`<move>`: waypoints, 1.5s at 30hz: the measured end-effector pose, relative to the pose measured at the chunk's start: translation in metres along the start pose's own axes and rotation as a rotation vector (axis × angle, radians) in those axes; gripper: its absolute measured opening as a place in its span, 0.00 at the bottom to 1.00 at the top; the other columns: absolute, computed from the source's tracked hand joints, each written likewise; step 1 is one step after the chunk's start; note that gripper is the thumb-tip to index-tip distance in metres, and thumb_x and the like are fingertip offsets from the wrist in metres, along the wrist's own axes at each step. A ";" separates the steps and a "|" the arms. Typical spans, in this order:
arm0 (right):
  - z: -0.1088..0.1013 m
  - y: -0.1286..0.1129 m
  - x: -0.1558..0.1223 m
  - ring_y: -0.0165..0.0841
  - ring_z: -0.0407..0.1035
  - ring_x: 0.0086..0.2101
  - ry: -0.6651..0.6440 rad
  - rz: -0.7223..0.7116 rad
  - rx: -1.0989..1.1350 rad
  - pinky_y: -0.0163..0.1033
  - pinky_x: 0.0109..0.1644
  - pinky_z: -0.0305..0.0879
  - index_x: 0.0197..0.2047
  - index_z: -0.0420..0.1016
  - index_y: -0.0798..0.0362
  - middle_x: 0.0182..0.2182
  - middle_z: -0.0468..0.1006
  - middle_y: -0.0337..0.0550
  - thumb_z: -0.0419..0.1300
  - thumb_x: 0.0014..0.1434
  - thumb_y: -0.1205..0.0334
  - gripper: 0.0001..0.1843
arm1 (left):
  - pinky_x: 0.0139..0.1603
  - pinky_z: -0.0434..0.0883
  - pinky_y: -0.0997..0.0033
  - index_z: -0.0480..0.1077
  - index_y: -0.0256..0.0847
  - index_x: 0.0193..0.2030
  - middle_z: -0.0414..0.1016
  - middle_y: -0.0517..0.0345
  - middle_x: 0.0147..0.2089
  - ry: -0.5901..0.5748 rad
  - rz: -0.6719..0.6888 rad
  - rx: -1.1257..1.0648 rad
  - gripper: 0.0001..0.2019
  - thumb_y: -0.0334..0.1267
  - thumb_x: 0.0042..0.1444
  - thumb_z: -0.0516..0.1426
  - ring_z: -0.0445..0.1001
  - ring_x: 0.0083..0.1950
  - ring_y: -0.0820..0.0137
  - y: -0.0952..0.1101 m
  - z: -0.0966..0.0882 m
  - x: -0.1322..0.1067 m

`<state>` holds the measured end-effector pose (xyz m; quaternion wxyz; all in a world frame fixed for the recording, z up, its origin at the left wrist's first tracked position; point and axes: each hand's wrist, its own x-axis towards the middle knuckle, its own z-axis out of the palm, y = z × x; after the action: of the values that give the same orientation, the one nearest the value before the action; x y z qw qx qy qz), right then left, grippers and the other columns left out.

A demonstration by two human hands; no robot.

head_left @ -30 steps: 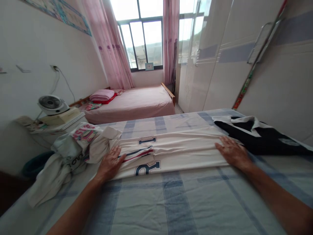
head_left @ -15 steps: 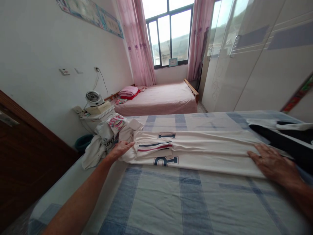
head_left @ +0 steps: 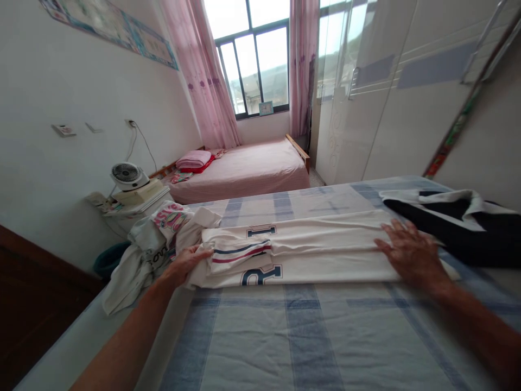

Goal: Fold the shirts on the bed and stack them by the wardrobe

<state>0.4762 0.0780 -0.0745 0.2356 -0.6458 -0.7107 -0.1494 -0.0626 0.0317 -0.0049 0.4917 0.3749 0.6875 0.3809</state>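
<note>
A white shirt lies folded into a long strip across the bed, with navy letters and a navy-and-red striped band near its left end. At that left end my left hand pinches the fabric between thumb and fingers. Spread flat, my right hand rests on the strip toward its other end, fingers apart. Part of the shirt's right end is hidden under this hand and wrist.
A crumpled pile of white clothes sits beyond my left hand. To the right lies a black-and-white garment. Behind are a pink bed, a fan on a cabinet, and a wardrobe.
The view has swung to the right. My right hand has slid left along the shirt, uncovering some of its right end. My left hand stays at the left end, its fingers now more closed.
</note>
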 end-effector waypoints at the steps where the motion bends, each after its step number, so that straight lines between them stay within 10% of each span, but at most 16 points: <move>1: -0.006 -0.016 0.003 0.51 0.48 0.63 -0.001 -0.044 -0.016 0.59 0.62 0.46 0.59 0.67 0.59 0.62 0.60 0.58 0.41 0.62 0.48 0.31 | 0.27 0.73 0.72 0.72 0.36 0.39 0.80 0.53 0.30 -0.019 -0.008 -0.042 0.20 0.39 0.37 0.68 0.76 0.27 0.67 0.002 0.000 -0.003; 8: -0.013 -0.123 0.009 0.44 0.44 0.65 -0.187 -0.376 0.181 0.56 0.64 0.44 0.65 0.59 0.50 0.66 0.53 0.50 0.45 0.64 0.50 0.28 | 0.25 0.73 0.72 0.67 0.37 0.52 0.80 0.53 0.35 -0.104 0.099 -0.136 0.30 0.36 0.39 0.66 0.76 0.27 0.67 0.019 0.003 -0.017; 13: -0.010 -0.151 0.008 0.43 0.48 0.64 -0.427 -0.522 0.344 0.55 0.65 0.45 0.63 0.63 0.50 0.65 0.57 0.49 0.48 0.63 0.47 0.28 | 0.27 0.73 0.73 0.64 0.40 0.56 0.79 0.56 0.36 -0.107 0.210 -0.135 0.33 0.36 0.39 0.65 0.76 0.27 0.68 0.046 0.020 -0.028; 19: -0.024 -0.098 0.028 0.39 0.54 0.62 -0.414 -0.048 0.782 0.50 0.64 0.52 0.64 0.60 0.52 0.63 0.60 0.50 0.41 0.63 0.41 0.34 | 0.24 0.71 0.77 0.66 0.40 0.51 0.76 0.61 0.34 -0.188 0.394 -0.132 0.30 0.33 0.37 0.65 0.73 0.26 0.73 0.107 0.082 -0.043; 28: -0.044 0.008 0.036 0.39 0.71 0.50 -0.490 0.529 1.407 0.49 0.53 0.67 0.59 0.62 0.57 0.54 0.72 0.58 0.33 0.63 0.38 0.38 | 0.37 0.73 0.68 0.67 0.31 0.55 0.78 0.50 0.39 -0.632 0.671 0.105 0.26 0.38 0.48 0.61 0.76 0.35 0.66 0.179 0.278 -0.046; 32: -0.048 0.025 0.032 0.41 0.75 0.42 -0.572 0.556 1.439 0.50 0.47 0.71 0.52 0.70 0.55 0.41 0.80 0.53 0.31 0.62 0.37 0.39 | 0.47 0.72 0.61 0.67 0.32 0.57 0.76 0.40 0.49 -0.459 0.835 0.444 0.26 0.44 0.54 0.57 0.75 0.48 0.59 0.150 0.310 -0.030; 39: -0.046 0.023 0.028 0.42 0.76 0.38 -0.588 0.651 1.456 0.46 0.42 0.74 0.54 0.69 0.51 0.42 0.80 0.48 0.59 0.54 0.51 0.26 | 0.66 0.55 0.53 0.64 0.42 0.61 0.57 0.48 0.68 -0.193 1.044 0.837 0.24 0.46 0.60 0.51 0.53 0.69 0.57 0.051 0.264 -0.011; 45: -0.038 0.039 0.034 0.43 0.73 0.45 -0.335 0.514 0.740 0.48 0.49 0.69 0.61 0.62 0.55 0.49 0.76 0.51 0.56 0.50 0.62 0.33 | 0.67 0.46 0.40 0.56 0.48 0.67 0.50 0.48 0.70 -0.228 1.039 1.018 0.29 0.51 0.59 0.52 0.43 0.71 0.52 0.015 0.257 -0.012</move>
<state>0.5185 0.0918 -0.0284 0.3609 -0.6886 -0.5619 0.2827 0.1897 0.0676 -0.0450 0.0813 0.8714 0.4575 0.1573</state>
